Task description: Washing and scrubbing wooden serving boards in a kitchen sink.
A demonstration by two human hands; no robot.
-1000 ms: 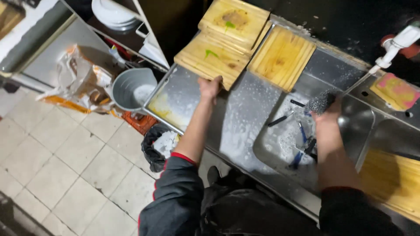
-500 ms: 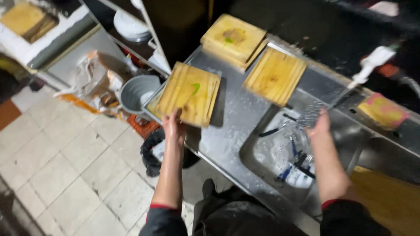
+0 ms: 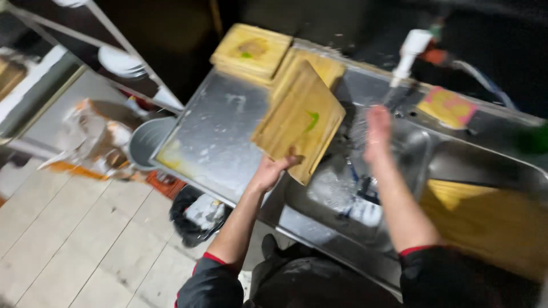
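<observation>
L hand (image 3: 273, 170) clamped on wooden cutting board (image 3: 299, 118), tilted at sink (image 3: 425, 151) edge; R hand (image 3: 378, 130) open over sink; next likely needs board steadied under tap (image 3: 410, 50).

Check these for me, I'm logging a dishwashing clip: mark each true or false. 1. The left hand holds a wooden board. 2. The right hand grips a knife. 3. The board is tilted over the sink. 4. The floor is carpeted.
1. True: the left hand grips the wooden board by its lower edge.
2. False: the right hand is open and holds nothing.
3. True: it tilts at the sink edge.
4. False: the floor is pale tile.
</observation>
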